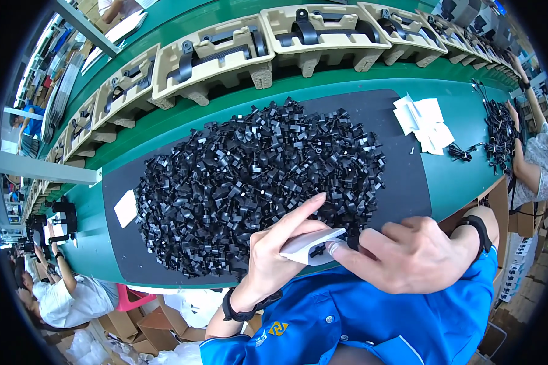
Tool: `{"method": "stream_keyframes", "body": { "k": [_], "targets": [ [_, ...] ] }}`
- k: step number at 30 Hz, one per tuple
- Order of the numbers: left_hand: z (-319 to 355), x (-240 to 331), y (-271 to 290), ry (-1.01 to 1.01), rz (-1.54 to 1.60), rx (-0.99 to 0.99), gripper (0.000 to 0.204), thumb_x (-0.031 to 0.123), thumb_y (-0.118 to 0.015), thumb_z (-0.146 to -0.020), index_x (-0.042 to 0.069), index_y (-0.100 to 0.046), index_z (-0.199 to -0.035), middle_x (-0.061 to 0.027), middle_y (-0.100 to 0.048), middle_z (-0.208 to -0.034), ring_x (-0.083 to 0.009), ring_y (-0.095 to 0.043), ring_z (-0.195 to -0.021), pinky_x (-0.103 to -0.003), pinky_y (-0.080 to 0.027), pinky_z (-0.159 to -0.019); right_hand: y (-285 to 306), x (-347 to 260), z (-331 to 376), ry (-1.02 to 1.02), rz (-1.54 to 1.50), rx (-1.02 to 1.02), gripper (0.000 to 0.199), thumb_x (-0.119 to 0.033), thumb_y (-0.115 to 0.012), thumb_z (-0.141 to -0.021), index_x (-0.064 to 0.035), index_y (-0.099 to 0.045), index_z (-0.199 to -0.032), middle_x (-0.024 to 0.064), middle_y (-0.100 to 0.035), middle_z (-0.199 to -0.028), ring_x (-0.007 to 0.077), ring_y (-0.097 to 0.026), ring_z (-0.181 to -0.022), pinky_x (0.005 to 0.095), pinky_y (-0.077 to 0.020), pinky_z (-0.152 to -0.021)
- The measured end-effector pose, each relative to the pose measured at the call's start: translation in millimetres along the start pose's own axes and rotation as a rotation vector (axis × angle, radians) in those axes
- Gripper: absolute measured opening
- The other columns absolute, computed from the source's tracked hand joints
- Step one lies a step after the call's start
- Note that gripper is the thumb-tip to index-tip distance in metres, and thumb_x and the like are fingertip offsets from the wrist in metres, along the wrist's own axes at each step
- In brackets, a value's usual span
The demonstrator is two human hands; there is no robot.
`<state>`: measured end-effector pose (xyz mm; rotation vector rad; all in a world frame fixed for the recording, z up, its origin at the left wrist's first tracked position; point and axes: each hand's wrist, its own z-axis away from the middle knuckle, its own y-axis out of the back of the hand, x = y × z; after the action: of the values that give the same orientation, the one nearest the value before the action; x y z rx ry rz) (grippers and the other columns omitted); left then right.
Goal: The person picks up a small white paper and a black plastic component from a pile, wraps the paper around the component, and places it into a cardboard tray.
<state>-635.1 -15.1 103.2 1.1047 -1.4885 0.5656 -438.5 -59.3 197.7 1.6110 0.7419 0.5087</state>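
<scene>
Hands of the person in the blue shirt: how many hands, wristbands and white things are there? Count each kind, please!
Bare hands: 2 (left hand, right hand)
Black wristbands: 2 (left wristband, right wristband)
White flat paper pouch, in the left hand's grip: 1
Total: 5

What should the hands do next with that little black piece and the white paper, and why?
Probably push the small black part fully into the white sleeve: the left hand holds the sleeve, the right hand presses the part at its edge, and it shows only partway in.
</scene>
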Motion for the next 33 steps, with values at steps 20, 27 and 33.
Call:
{"method": "stream_keyframes", "body": {
  "k": [20,27,33],
  "targets": [
    [1,10,4,0.169,0.191,0.142,0.097,-0.006,-0.070,-0.072,0.003,-0.007,-0.145,-0.0144,-0.067,-0.089,-0.0204,-0.066,-0.078,-0.029,-0.056,-0.071,-52,40,-19,-0.068,-0.687,0.413,0.020,-0.009,-0.078,-0.068,-0.0029,-0.065,-0.082,-0.0014,-0.057,-0.066,0.0153,-0.049,-0.050,0.0283,-0.0377,-0.041],
    [10,17,-10,0.323,0.649,0.127,0.062,-0.001,-0.055,-0.087,-0.006,-0.023,-0.139,-0.0221,-0.045,-0.132,-0.0246,-0.062,-0.096,-0.033,-0.056,-0.080,-67,46,7,0.074,-0.504,0.541,0.021,-0.011,-0.080,-0.066,-0.0012,-0.069,-0.081,0.0026,-0.059,-0.071,0.0152,-0.051,-0.061,0.0263,-0.0402,-0.051],
    [15,23,-15,0.243,0.546,0.088,0.052,0.001,-0.050,-0.090,-0.011,-0.027,-0.135,-0.0215,-0.039,-0.137,-0.0279,-0.058,-0.106,-0.035,-0.057,-0.080,-65,38,5,-0.010,-0.654,0.623,0.027,-0.006,-0.078,-0.061,-0.0041,-0.071,-0.087,0.0019,-0.060,-0.072,0.0125,-0.049,-0.059,0.0251,-0.0384,-0.048]
  ]
}}
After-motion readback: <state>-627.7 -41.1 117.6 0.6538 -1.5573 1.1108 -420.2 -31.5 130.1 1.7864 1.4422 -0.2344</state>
